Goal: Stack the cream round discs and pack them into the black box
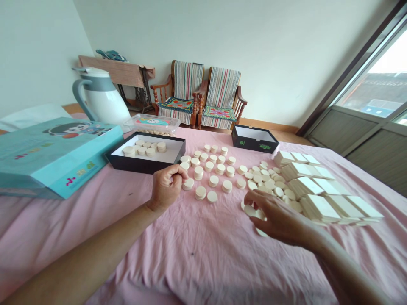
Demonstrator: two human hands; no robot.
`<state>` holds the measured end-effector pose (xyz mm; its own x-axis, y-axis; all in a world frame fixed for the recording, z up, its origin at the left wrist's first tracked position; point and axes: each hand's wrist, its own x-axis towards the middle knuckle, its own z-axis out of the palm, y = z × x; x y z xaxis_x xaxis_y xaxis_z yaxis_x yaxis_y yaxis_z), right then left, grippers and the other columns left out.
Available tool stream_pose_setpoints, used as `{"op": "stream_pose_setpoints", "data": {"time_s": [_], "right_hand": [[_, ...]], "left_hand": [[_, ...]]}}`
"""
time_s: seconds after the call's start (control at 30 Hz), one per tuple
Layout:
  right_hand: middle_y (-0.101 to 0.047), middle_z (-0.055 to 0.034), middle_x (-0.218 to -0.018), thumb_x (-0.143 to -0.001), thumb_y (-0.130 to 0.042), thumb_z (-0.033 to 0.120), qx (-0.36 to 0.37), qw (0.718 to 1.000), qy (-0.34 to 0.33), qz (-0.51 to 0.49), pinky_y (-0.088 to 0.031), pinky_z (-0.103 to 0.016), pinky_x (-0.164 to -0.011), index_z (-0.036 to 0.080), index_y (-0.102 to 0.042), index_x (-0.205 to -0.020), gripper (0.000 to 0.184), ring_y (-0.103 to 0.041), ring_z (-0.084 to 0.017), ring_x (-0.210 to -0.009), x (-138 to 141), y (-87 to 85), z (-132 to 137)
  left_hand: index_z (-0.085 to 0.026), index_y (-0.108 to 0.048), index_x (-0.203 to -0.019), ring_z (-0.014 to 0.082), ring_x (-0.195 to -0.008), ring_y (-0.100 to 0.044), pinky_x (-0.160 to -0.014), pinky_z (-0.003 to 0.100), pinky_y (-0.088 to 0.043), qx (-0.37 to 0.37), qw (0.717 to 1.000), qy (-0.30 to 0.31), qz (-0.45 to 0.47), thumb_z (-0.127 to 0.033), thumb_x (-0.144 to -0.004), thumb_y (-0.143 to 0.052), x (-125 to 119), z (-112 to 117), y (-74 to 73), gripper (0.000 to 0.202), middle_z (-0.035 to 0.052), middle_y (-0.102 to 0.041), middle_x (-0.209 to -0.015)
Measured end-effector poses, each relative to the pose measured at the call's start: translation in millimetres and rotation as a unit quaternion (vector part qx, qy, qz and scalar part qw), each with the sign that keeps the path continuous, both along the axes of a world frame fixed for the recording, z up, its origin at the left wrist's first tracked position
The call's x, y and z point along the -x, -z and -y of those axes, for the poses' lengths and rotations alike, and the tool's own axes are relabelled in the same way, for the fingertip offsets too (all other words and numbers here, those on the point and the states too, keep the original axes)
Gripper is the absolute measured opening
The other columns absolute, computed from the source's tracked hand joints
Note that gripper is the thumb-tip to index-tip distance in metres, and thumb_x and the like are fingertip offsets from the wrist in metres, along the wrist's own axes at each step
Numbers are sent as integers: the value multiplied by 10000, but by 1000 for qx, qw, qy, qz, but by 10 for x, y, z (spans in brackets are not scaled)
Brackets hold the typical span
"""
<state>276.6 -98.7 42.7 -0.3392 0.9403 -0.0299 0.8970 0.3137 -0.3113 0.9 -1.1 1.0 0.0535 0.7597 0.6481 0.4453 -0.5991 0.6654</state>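
Note:
Several small stacks of cream round discs [213,166] stand in rows on the pink cloth [197,254]. My left hand [167,185] is curled shut beside the leftmost stacks, fingertips touching a disc stack [188,183]; what it grips is hidden. My right hand [276,214] reaches into a loose heap of discs [265,180], its fingers pinching one disc [249,210]. A black box [144,153] with a white lining, behind my left hand, holds several discs.
Stacks of cream rectangular tiles [321,192] lie at the right. A second black box [254,139] sits further back. A teal gift bag [51,154], a white jug [100,96] and a clear plastic tub [151,123] are at the left. Two striped chairs [203,97] stand by the wall.

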Motion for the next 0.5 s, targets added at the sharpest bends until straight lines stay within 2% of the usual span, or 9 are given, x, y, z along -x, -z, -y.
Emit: {"op": "stream_pose_setpoints", "data": {"time_s": [0.13,0.23,0.33,0.5], "right_hand": [[-598,-29,-843,-795,-520,207,-34,998,52,-15,-396,-275,-650,202,-584,-989,205,-554,-142,-685,-17,38,-115],[-582,-26,-768,-794,-527,256,-57,995,72,28,-353,-261,-614,186,-580,-812,90,-533,-140,-663,2,130,-167],[-567,-28,-711,-810,-507,284,-73,990,96,70,-316,-257,-588,181,-510,-703,149,-517,-138,-637,41,243,-186],[-591,-44,-699,-855,-481,369,-65,988,114,87,-287,-263,-559,178,-511,-713,239,-521,-143,-610,79,290,-186]], "left_hand": [[-169,-594,-578,102,-515,-572,-516,188,-413,1,1000,0,0,-21,-667,-405,0,2,-3,257,-26,-611,-545],[-167,-591,-574,100,-514,-571,-520,187,-412,0,1000,4,2,-17,-666,-405,0,1,-3,257,-26,-611,-545],[-166,-590,-573,98,-511,-565,-518,185,-409,-1,1000,8,4,-13,-660,-402,0,-2,0,258,-26,-606,-545],[-168,-588,-573,97,-504,-559,-506,184,-403,0,1000,10,5,-16,-662,-398,-1,-7,5,259,-28,-598,-537]]}}
